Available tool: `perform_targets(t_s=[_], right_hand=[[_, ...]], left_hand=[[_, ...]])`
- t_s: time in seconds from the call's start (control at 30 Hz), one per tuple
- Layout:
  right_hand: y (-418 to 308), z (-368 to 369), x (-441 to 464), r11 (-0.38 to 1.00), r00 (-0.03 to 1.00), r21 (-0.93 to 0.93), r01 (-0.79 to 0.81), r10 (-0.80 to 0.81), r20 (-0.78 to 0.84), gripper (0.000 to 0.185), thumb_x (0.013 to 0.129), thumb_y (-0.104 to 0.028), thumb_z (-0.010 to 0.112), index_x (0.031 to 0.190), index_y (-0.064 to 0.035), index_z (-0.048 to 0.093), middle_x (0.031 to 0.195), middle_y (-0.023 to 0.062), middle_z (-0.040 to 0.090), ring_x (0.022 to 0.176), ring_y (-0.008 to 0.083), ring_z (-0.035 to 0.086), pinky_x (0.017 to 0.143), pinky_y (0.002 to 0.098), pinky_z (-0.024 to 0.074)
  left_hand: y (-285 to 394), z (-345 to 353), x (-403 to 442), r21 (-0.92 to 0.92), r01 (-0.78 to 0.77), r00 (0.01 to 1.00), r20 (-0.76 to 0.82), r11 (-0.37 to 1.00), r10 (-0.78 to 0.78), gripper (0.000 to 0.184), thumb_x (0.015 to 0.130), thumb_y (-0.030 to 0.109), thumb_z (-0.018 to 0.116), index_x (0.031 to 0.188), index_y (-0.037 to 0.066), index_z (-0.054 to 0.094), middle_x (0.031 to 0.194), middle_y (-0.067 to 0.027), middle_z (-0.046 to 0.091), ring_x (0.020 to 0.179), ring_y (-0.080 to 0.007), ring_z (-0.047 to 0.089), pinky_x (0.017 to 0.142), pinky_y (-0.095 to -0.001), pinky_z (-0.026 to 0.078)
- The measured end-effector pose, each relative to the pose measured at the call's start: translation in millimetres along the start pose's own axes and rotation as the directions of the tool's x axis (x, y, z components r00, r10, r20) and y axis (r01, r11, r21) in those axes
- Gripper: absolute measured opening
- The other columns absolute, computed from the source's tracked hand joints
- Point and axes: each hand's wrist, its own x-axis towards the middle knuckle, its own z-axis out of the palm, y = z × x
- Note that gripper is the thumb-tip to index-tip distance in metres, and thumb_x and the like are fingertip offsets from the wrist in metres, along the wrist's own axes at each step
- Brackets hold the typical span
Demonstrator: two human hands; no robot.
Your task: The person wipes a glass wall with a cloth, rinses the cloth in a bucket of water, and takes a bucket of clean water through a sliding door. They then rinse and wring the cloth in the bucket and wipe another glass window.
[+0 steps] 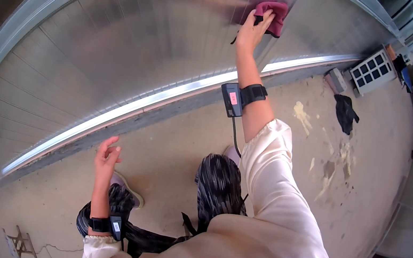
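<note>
My right hand (255, 27) reaches up and presses a maroon cloth (275, 11) flat against a shiny ribbed metal panel (140, 37). Its fingers lie over the folded cloth, and a dark edge shows along the bottom. A blurred reflection of the arm and cloth appears on the panel. Low on the left, my left hand (107, 154) hangs in the air near the panel's lower rail, holding nothing, its fingers loosely bent and apart. Black straps with small dark boxes are around both forearms.
A bright metal rail (162, 101) runs along the panel's foot. On the floor at right lie a black cloth (345, 114) and pale stains (302, 117). A white slatted box (373, 73) stands beyond. A small wooden stool (21, 243) sits at lower left.
</note>
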Motion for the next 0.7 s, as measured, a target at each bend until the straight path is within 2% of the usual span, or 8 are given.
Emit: perform_targets(t_s=[0.1, 0.23, 0.3, 0.33, 0.4, 0.47, 0.6, 0.7], right_hand=[[60, 2, -35, 0.997, 0.996, -0.008, -0.081, 0.081, 0.031, 0.061, 0.09, -0.035, 0.041, 0.139, -0.0075, 0.019, 0.143, 0.0219, 0.014, 0.132, 0.0361, 0.016, 0.106, 0.0397, 0.0177], [124, 0, -76, 0.873, 0.872, -0.025, -0.487, 0.488, 0.046, 0.067, 0.088, -0.046, 0.037, 0.138, -0.0036, 0.022, 0.14, 0.0191, 0.024, 0.127, 0.0335, 0.028, 0.102, 0.035, 0.0246], [173, 6, -90, 0.705, 0.704, -0.035, -0.708, 0.709, 0.041, 0.067, 0.087, -0.051, 0.039, 0.134, -0.0046, 0.031, 0.129, 0.0168, 0.043, 0.116, 0.0305, 0.043, 0.094, 0.0355, 0.0337], [164, -8, -92, 0.402, 0.414, 0.102, -0.91, 0.87, 0.267, 0.068, 0.086, -0.056, 0.038, 0.132, -0.0066, 0.033, 0.127, 0.0152, 0.044, 0.115, 0.0305, 0.043, 0.093, 0.0412, 0.0368], [182, -7, -105, 0.318, 0.331, 0.095, -0.943, 0.92, 0.211, 0.072, 0.084, -0.061, 0.036, 0.13, -0.006, 0.034, 0.124, 0.0124, 0.045, 0.109, 0.0283, 0.046, 0.089, 0.0455, 0.038], [182, -11, -100, 0.249, 0.311, 0.204, -0.947, 0.868, 0.388, 0.062, 0.085, -0.06, 0.035, 0.126, -0.0129, 0.036, 0.117, 0.0082, 0.048, 0.102, 0.0298, 0.051, 0.085, 0.0524, 0.0394], [90, 0, -75, 0.247, 0.366, 0.329, -0.911, 0.852, 0.374, 0.054, 0.09, -0.05, 0.037, 0.127, -0.0106, 0.036, 0.12, 0.0081, 0.046, 0.105, 0.0279, 0.049, 0.089, 0.0513, 0.0373], [31, 19, -56, 0.621, 0.73, 0.389, -0.68, 0.622, 0.284, 0.058, 0.091, -0.04, 0.041, 0.137, -0.0094, 0.025, 0.139, 0.0115, 0.028, 0.123, 0.0266, 0.034, 0.1, 0.0372, 0.0284]], left_hand=[[4, 3, 0, 0.02, 0.007, 1.0, 0.011, 1.0, -0.008, 0.03, 0.083, 0.011, 0.057, 0.113, 0.007, 0.055, 0.115, -0.0031, 0.052, 0.088, -0.0105, 0.053, 0.063, -0.0234, 0.049], [18, 5, -4, 0.039, -0.002, 0.999, 0.035, 0.999, 0.001, 0.032, 0.086, 0.018, 0.056, 0.116, 0.007, 0.053, 0.113, -0.0045, 0.055, 0.095, -0.0143, 0.055, 0.067, -0.0253, 0.047], [19, 6, -6, 0.033, -0.006, 1.0, 0.021, 0.999, 0.005, 0.032, 0.086, 0.017, 0.056, 0.115, 0.007, 0.053, 0.112, -0.0046, 0.055, 0.095, -0.0142, 0.055, 0.067, -0.0252, 0.047], [20, 7, -6, 0.014, -0.013, 1.0, 0.021, 1.0, 0.013, 0.03, 0.085, 0.014, 0.056, 0.113, 0.006, 0.055, 0.111, -0.004, 0.053, 0.092, -0.0125, 0.054, 0.066, -0.0243, 0.048], [23, 7, -1, -0.021, -0.051, 0.999, -0.007, 0.998, 0.051, 0.028, 0.084, 0.01, 0.057, 0.111, 0.005, 0.056, 0.11, -0.0033, 0.051, 0.09, -0.0107, 0.053, 0.065, -0.0234, 0.048], [22, 7, -2, -0.001, -0.03, 1.0, 0.0, 1.0, 0.03, 0.027, 0.083, 0.011, 0.058, 0.11, 0.006, 0.057, 0.108, -0.0031, 0.051, 0.09, -0.0109, 0.053, 0.064, -0.0234, 0.048], [20, 6, 0, 0.022, -0.079, 0.997, 0.005, 0.997, 0.079, 0.029, 0.085, 0.015, 0.056, 0.113, 0.008, 0.055, 0.106, -0.0034, 0.055, 0.093, -0.0125, 0.055, 0.066, -0.0248, 0.047], [19, 4, -1, 0.002, -0.124, 0.992, 0.016, 0.992, 0.124, 0.029, 0.085, 0.015, 0.056, 0.113, 0.009, 0.055, 0.104, -0.0019, 0.056, 0.092, -0.0123, 0.055, 0.065, -0.0246, 0.047]])
